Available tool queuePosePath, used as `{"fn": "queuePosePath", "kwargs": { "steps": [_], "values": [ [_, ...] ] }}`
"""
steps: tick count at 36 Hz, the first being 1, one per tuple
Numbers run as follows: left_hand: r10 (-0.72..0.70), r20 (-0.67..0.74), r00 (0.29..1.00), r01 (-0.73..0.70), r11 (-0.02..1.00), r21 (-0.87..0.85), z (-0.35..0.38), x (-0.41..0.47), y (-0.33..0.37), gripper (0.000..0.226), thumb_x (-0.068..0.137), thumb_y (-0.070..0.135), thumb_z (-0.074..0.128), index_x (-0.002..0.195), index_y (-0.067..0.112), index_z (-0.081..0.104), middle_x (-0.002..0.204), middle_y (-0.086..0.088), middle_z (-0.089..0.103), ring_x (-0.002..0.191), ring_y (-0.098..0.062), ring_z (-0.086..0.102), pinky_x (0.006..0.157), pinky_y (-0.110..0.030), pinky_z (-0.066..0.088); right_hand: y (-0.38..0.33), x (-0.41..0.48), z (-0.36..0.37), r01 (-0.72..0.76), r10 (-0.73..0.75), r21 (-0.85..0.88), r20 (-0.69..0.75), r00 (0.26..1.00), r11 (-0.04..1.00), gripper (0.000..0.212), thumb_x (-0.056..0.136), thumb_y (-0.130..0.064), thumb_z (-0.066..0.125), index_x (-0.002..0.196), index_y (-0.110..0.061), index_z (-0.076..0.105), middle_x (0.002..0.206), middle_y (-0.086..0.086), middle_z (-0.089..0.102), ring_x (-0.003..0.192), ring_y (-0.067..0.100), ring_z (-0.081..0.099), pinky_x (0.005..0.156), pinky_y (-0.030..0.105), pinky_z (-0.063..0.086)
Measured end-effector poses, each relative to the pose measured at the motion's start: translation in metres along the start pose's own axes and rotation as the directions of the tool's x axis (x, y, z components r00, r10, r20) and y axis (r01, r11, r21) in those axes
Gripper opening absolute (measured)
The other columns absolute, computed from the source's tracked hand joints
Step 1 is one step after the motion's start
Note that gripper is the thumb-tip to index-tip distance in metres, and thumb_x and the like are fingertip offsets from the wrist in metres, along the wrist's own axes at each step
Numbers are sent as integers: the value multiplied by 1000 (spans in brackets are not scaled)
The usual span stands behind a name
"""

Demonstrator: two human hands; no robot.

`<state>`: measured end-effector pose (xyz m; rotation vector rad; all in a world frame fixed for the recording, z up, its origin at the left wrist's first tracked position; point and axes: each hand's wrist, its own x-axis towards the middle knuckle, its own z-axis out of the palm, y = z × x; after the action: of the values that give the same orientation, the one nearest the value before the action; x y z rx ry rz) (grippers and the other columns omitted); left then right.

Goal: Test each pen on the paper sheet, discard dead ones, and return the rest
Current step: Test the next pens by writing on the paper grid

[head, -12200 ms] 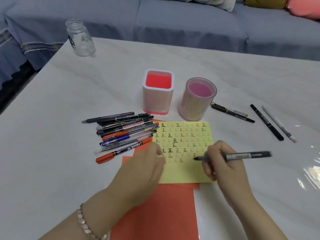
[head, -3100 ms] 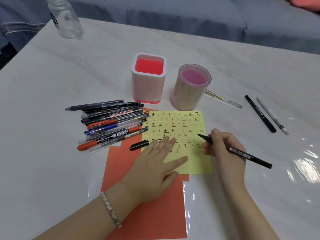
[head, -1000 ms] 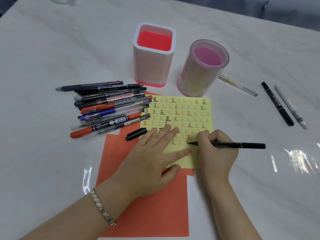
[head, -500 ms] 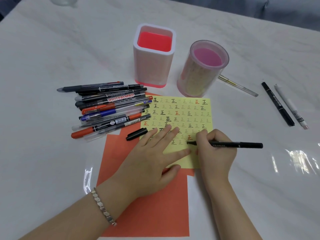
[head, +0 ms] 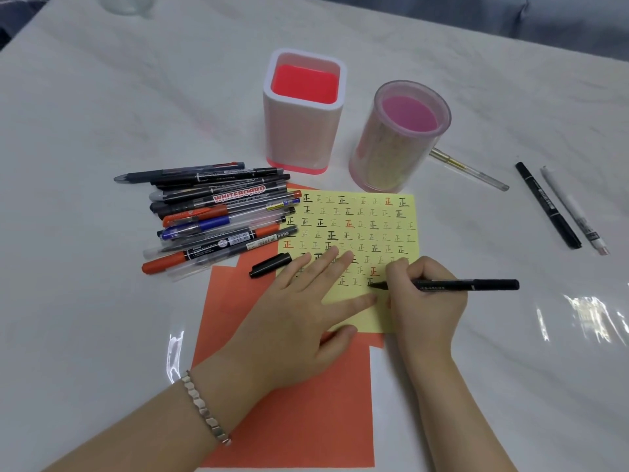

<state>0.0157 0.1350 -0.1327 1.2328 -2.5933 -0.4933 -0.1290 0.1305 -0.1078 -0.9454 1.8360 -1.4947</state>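
Note:
A yellow paper sheet (head: 374, 229) covered with small test marks lies on an orange sheet (head: 306, 403). My right hand (head: 425, 301) grips a black pen (head: 466, 285), its tip on the yellow sheet beside a fresh black mark. My left hand (head: 299, 318) lies flat with straight fingers on the sheet's lower left part. The pen's black cap (head: 270, 265) lies just left of the sheet. A pile of several pens (head: 218, 219) sits to the left.
A square white-and-red pen holder (head: 303, 114) and a round pink holder (head: 398, 137) stand behind the sheet. A clear pen (head: 473, 170), a black pen (head: 548, 206) and a white pen (head: 575, 211) lie at the right. Blue sofa beyond the table's far edge.
Over the last second the pen tip has drawn a black mark on the yellow sheet's lower row. My left hand has stayed pressed flat on the sheet.

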Motion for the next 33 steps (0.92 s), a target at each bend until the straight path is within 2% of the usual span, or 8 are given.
{"fn": "queuePosePath", "kwargs": {
  "steps": [4,13,17,21,26,28,30,33],
  "values": [
    [0,-3,1000,0,1000,-1,0,0,0,42,88,43,39,128,41,52,149,-9,33,140,-22,25,112,-39,14,0,0,0,6,-7,-30,-4,1000,1000,42,77,6,55,46,-9,32,38,-7,28,40,7,29,42,9,25],
    [10,-21,1000,-10,1000,-10,2,-1,-1,41,89,42,40,128,42,50,149,-8,32,140,-21,23,112,-40,14,-5,-1,-2,-36,39,37,-85,996,999,39,78,11,49,50,-9,31,40,-3,24,37,5,26,39,8,23],
    [17,-31,999,-17,1000,-5,2,-1,-1,41,89,41,40,127,41,52,148,-9,33,140,-22,25,112,-39,14,-8,0,-2,-42,49,69,-100,994,997,33,81,7,50,52,0,36,49,10,30,38,6,29,39,9,26],
    [25,-13,1000,-25,1000,17,1,-1,-1,40,89,42,40,127,40,53,147,-9,35,139,-23,28,113,-37,13,-13,-1,-3,-61,68,79,-84,994,995,32,83,2,52,56,10,36,56,14,36,41,6,31,40,9,28],
    [27,20,999,-29,998,64,0,-5,-4,40,92,43,36,130,41,50,147,-10,35,138,-24,28,112,-36,11,-27,-9,-7,-67,71,123,-25,997,990,32,86,4,51,58,14,40,57,17,34,36,5,29,38,8,28],
    [31,44,999,-34,997,68,-2,-9,-7,41,94,43,33,132,41,47,148,-10,34,138,-24,27,111,-37,12,-29,-10,-9,-64,65,121,-8,998,991,32,86,4,52,57,12,41,56,17,36,37,6,31,38,9,30],
    [42,30,999,-44,996,82,-6,-14,-11,42,95,41,31,135,36,44,148,-11,34,138,-24,29,111,-37,13,-26,-9,-12,-26,25,42,6,1000,999,35,85,0,55,54,5,40,53,16,39,42,9,36,42,11,32],
    [35,-122,992,-23,995,102,-16,-19,-17,41,93,32,37,130,21,49,139,-11,47,129,-23,40,106,-36,25,-22,-9,-15,6,-5,-27,24,1000,1000,39,83,-5,57,49,-4,37,50,19,43,44,13,40,46,14,34]
  ]
}}
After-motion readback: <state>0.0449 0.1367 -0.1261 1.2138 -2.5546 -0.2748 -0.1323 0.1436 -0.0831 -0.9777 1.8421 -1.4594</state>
